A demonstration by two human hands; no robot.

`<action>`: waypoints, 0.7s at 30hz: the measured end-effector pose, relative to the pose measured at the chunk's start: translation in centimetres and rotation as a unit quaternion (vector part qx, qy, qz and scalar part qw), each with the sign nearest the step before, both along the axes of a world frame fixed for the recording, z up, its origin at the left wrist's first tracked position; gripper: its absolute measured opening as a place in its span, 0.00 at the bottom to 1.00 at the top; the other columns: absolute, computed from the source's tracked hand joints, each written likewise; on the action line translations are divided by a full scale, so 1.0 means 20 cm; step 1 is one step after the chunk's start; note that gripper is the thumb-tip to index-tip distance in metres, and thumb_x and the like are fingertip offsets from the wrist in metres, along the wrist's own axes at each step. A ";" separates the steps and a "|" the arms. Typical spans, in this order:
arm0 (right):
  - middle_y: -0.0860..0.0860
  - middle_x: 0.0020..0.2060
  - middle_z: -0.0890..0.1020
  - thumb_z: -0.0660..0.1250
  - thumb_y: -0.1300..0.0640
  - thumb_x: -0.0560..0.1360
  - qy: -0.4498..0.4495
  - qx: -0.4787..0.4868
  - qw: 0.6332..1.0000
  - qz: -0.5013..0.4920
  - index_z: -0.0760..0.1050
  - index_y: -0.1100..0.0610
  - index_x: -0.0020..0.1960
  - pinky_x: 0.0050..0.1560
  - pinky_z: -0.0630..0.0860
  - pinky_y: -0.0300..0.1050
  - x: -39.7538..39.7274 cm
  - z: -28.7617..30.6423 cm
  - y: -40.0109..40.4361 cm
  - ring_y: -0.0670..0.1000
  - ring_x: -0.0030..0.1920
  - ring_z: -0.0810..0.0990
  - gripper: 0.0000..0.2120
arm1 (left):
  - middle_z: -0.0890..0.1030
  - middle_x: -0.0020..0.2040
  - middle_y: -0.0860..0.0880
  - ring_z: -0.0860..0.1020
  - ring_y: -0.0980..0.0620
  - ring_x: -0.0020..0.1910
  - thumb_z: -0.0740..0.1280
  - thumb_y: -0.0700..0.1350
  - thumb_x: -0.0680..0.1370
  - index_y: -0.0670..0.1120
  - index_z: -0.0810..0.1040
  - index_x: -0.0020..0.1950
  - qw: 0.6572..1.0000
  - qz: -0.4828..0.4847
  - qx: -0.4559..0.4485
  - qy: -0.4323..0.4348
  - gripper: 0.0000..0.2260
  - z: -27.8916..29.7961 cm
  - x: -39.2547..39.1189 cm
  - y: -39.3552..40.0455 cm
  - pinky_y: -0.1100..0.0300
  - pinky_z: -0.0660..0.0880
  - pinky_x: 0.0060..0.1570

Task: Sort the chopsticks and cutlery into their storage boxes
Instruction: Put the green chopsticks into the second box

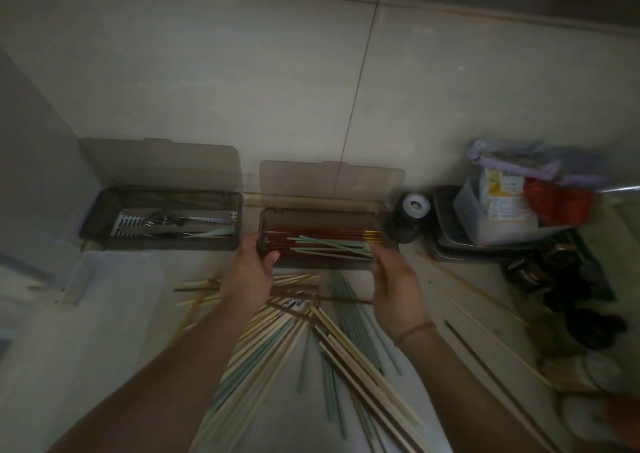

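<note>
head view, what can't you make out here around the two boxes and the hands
- Left box: cutlery types, dim and overlapping.
- Right box: chopstick count, blurred; left hand covers its left end.
- Right hand: fingertips blurred, grip unclear.
- Loose chopsticks: partly under the forearms, cut off at the bottom edge.

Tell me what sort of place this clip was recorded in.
Most likely a home kitchen counter against a tiled wall. Two open storage boxes sit at the wall, one with metal cutlery, one with chopsticks; loose chopsticks cover the counter, and food packets in a tub stand to the right.
</note>
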State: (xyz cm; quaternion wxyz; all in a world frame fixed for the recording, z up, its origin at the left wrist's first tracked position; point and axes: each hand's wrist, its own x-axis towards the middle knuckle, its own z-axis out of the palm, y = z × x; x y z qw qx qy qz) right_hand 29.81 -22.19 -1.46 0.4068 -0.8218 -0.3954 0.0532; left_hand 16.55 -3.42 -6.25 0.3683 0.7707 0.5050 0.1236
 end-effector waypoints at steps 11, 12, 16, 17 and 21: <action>0.59 0.61 0.73 0.64 0.73 0.70 -0.015 -0.267 0.951 0.157 0.72 0.57 0.68 0.67 0.65 0.44 0.21 -0.15 0.37 0.60 0.62 0.71 0.28 | 0.78 0.62 0.44 0.78 0.41 0.58 0.62 0.51 0.81 0.51 0.64 0.71 1.000 -0.009 -0.010 0.003 0.20 0.00 -0.01 0.01 0.50 0.73 0.53; 0.59 0.62 0.73 0.64 0.73 0.69 -0.008 -0.274 0.947 0.166 0.72 0.58 0.68 0.68 0.64 0.43 0.21 -0.15 0.38 0.59 0.63 0.71 0.29 | 0.78 0.61 0.44 0.78 0.41 0.58 0.62 0.51 0.81 0.51 0.64 0.71 1.000 -0.010 -0.010 0.002 0.19 -0.01 -0.01 0.01 0.50 0.73 0.53; 0.60 0.61 0.74 0.64 0.76 0.67 0.014 -0.252 0.949 0.188 0.75 0.60 0.65 0.68 0.66 0.43 0.19 -0.18 0.42 0.59 0.62 0.73 0.28 | 0.78 0.60 0.43 0.78 0.40 0.57 0.63 0.50 0.80 0.50 0.65 0.70 1.000 -0.009 -0.005 -0.007 0.19 -0.01 -0.02 0.01 0.49 0.74 0.54; 0.60 0.60 0.75 0.63 0.77 0.67 0.010 -0.239 0.953 0.187 0.76 0.61 0.63 0.67 0.67 0.45 0.19 -0.18 0.42 0.60 0.61 0.74 0.27 | 0.78 0.60 0.43 0.78 0.40 0.57 0.63 0.50 0.80 0.50 0.65 0.70 1.000 -0.011 -0.003 -0.006 0.19 -0.01 -0.02 0.01 0.49 0.74 0.54; 0.60 0.59 0.77 0.61 0.74 0.72 0.004 -0.183 0.965 0.187 0.77 0.61 0.62 0.67 0.70 0.52 0.18 -0.17 0.43 0.59 0.60 0.75 0.21 | 0.79 0.60 0.43 0.78 0.41 0.57 0.63 0.50 0.80 0.51 0.65 0.69 1.000 -0.013 -0.005 -0.002 0.18 0.00 -0.01 0.02 0.50 0.73 0.53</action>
